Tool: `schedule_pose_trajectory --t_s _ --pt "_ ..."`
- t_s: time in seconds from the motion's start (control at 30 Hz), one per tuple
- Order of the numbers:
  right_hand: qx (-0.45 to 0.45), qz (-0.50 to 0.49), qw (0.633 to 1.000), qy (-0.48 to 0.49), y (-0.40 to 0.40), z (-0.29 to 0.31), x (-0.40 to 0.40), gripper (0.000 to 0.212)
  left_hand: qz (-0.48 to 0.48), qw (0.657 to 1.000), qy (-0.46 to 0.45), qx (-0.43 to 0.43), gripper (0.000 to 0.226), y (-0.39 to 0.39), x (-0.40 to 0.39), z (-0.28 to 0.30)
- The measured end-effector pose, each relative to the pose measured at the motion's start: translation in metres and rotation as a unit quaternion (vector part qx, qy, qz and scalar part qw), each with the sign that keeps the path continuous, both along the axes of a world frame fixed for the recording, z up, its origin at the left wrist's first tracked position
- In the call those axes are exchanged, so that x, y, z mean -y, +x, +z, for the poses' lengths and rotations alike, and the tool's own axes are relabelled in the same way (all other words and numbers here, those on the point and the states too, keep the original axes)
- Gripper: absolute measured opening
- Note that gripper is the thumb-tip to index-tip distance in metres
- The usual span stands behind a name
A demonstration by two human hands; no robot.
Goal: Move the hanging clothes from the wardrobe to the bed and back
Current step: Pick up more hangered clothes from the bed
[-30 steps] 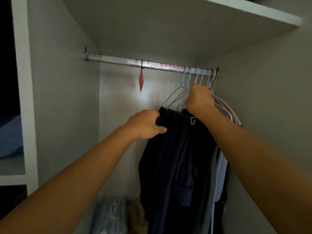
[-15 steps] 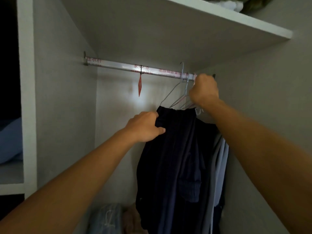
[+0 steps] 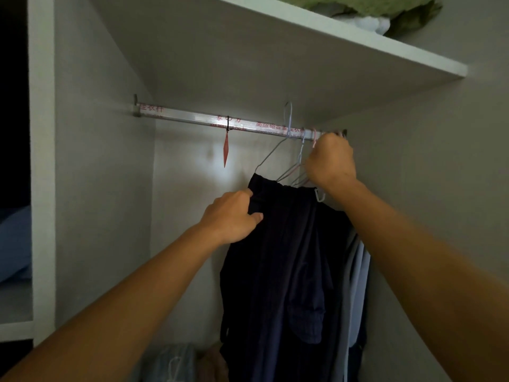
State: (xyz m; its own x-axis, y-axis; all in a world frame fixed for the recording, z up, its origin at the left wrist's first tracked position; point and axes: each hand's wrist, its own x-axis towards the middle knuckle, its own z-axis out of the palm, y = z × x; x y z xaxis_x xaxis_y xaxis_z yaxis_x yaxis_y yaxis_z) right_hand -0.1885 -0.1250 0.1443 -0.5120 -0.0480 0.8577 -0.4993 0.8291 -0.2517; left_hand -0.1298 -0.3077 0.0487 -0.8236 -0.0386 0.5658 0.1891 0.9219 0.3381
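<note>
Dark navy clothes (image 3: pixel 278 266) hang at the right end of the wardrobe's metal rail (image 3: pixel 192 118), with lighter grey-blue garments (image 3: pixel 356 274) behind them. My left hand (image 3: pixel 231 216) grips the top left edge of the dark clothes. Just under the rail's right end, my right hand (image 3: pixel 330 161) holds a bunch of wire hangers (image 3: pixel 292 172) by their necks. One hanger hook (image 3: pixel 287 117) sticks up above the rail, and the other hooks are partly hidden by my fist.
A red tag (image 3: pixel 225 148) dangles from the rail's middle. A white shelf (image 3: pixel 358 42) above carries green and white fabric (image 3: pixel 380 12). Folded items (image 3: pixel 170 362) lie on the wardrobe floor. A white side panel (image 3: pixel 41 161) stands at left.
My right hand has risen with the hangers from below the rail up to its right end. The dark clothes lifted slightly, and my left hand kept its grip.
</note>
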Motion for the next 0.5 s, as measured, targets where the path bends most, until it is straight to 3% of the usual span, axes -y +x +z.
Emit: schedule_pose_trajectory --t_s 0.27,0.43,0.5 --pt "-0.003 0.023 1.0 -0.013 0.021 -0.021 -0.021 0.043 -0.016 0.999 0.02 -0.039 0.053 -0.002 -0.005 0.011" --pt "-0.017 0.032 0.999 -0.035 0.035 -0.046 -0.039 0.046 -0.038 0.998 0.031 -0.042 0.04 -0.008 -0.012 0.009" --pt "-0.018 0.026 0.999 -0.042 0.043 -0.052 -0.046 0.048 -0.041 0.997 0.044 -0.046 0.047 -0.009 -0.016 0.008"
